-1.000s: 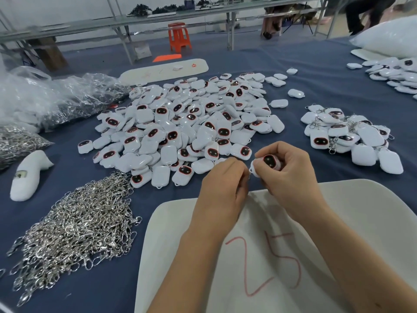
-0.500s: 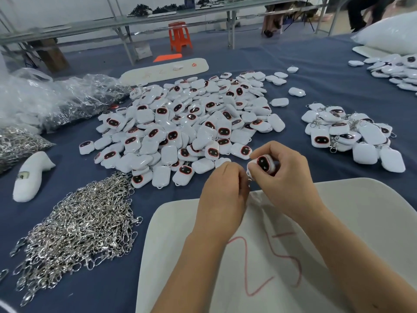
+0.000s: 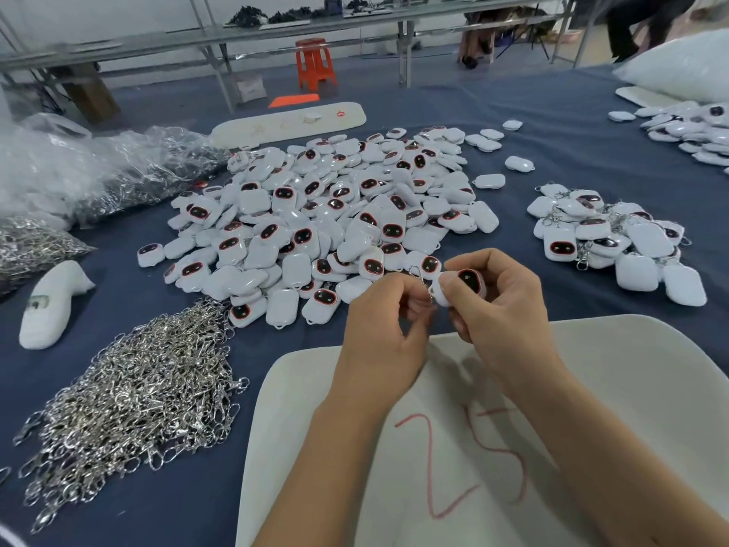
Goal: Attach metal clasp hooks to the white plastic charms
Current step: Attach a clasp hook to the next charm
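Charms (image 3: pixel 327 215) lie in a big loose heap just beyond the fingertips, within easy reach for the next pick. Hooks (image 3: pixel 130 392) sit heaped to the left of the left hand (image 3: pixel 380 337), on its own side. Finished pieces (image 3: pixel 607 238) gather off to the right, kept apart from the rest. One charm (image 3: pixel 459 284) is gripped in the right hand (image 3: pixel 499 305), its dark face turned up, seemingly to steady it. A single clasp (image 3: pixel 421 276) is pinched in the left fingers, touching that charm's edge.
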Demonstrator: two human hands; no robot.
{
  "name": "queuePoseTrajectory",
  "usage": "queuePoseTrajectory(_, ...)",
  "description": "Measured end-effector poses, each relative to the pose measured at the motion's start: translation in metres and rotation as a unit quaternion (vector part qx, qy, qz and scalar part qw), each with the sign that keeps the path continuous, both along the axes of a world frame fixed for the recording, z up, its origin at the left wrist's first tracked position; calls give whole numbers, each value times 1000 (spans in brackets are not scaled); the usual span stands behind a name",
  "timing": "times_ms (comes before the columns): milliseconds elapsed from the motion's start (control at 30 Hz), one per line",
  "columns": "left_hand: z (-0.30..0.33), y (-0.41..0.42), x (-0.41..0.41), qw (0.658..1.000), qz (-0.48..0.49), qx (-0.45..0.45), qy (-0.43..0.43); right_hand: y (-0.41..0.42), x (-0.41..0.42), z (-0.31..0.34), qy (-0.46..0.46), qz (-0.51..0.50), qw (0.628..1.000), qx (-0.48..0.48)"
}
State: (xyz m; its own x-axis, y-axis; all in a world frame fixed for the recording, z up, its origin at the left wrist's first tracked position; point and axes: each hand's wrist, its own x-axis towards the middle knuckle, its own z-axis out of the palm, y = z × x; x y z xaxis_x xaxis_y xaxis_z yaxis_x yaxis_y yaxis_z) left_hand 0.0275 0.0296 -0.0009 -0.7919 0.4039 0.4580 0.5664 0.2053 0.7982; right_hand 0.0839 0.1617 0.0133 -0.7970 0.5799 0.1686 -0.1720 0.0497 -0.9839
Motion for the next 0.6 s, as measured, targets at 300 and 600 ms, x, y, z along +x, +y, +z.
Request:
queuePoseTrajectory(300,-2,-1,-4,999,18,-18,-38,3,1,-2,7,0,995,99)
queuePoseTrajectory(600,-3,0,-3,982,6,11,-190,10,1,-4,27,47,965,255)
